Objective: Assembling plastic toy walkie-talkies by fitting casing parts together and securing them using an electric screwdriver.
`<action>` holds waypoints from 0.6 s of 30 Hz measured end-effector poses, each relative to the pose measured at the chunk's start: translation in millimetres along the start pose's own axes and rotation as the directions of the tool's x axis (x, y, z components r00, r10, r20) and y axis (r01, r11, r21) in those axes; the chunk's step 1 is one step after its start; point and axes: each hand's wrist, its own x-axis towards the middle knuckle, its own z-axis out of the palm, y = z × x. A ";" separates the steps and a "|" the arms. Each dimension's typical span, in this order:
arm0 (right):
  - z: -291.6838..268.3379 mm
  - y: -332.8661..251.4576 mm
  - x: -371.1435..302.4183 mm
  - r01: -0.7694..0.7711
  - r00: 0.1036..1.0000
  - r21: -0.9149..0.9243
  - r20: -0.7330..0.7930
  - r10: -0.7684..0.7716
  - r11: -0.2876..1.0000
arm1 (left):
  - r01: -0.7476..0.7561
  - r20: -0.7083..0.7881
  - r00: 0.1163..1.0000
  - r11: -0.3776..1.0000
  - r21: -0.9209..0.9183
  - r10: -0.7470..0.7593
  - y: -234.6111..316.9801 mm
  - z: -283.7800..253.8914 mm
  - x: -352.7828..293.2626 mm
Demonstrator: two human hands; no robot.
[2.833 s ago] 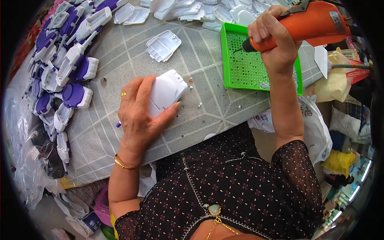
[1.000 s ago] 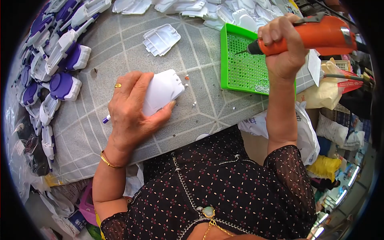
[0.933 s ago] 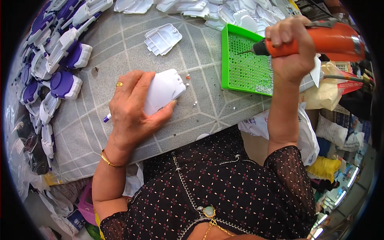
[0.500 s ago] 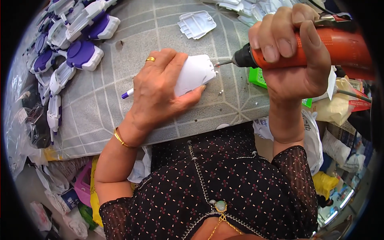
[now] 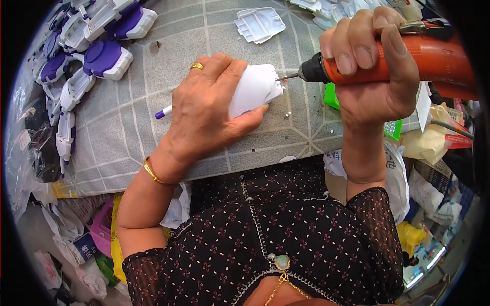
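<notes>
Plainly smooth white casing [image 5: 255, 89], purple-tipped, hands [image 5: 205, 102] curled, left over it, right round orange driver [image 5: 443, 62]

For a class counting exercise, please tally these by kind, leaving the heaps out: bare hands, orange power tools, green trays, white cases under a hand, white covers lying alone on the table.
Bare hands: 2 (left hand, right hand)
Orange power tool: 1
Green tray, partly hidden: 1
White case under a hand: 1
White cover lying alone: 1
Total: 6
</notes>
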 end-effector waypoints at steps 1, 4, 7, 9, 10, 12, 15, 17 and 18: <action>-1.3 1.6 0.5 -0.001 1.000 -0.001 -0.002 0.001 1.000 | 0.001 0.002 1.000 1.000 -0.001 -0.001 -0.1 0.6 0.1; -16.6 7.0 10.7 -0.005 0.999 0.080 0.034 0.002 0.997 | 0.009 0.001 1.000 1.000 -0.002 -0.009 0.5 0.3 0.0; -48.5 8.7 32.1 0.071 0.840 0.076 0.533 -0.101 0.995 | 0.008 0.001 1.000 1.000 -0.005 -0.008 3.0 -1.3 1.4; -49.3 8.9 30.9 0.071 0.852 0.059 0.515 -0.091 0.996 | 0.067 0.041 0.997 0.997 -0.034 -0.066 7.9 -5.4 3.4; -48.3 8.8 30.1 0.072 0.853 0.061 0.514 -0.093 0.996 | 0.066 0.042 0.997 0.997 -0.033 -0.065 7.9 -5.2 3.3; -45.5 8.3 28.5 0.074 0.865 0.037 0.495 -0.083 0.997 | 0.063 0.035 0.997 0.997 -0.035 -0.062 8.0 -4.6 2.3; -39.7 10.3 29.1 0.120 0.865 0.045 0.486 -0.126 0.992 | 0.046 0.028 0.999 0.998 -0.033 -0.045 8.0 -5.5 2.6; -9.7 8.0 7.3 0.023 0.961 0.034 0.276 -0.031 0.999 | 0.050 0.029 0.998 0.998 -0.029 -0.049 6.2 -4.7 1.1; 0.1 5.1 0.0 -0.071 0.996 0.040 0.052 0.069 0.997 | 0.051 0.026 0.998 0.998 -0.029 -0.050 6.3 -4.5 1.5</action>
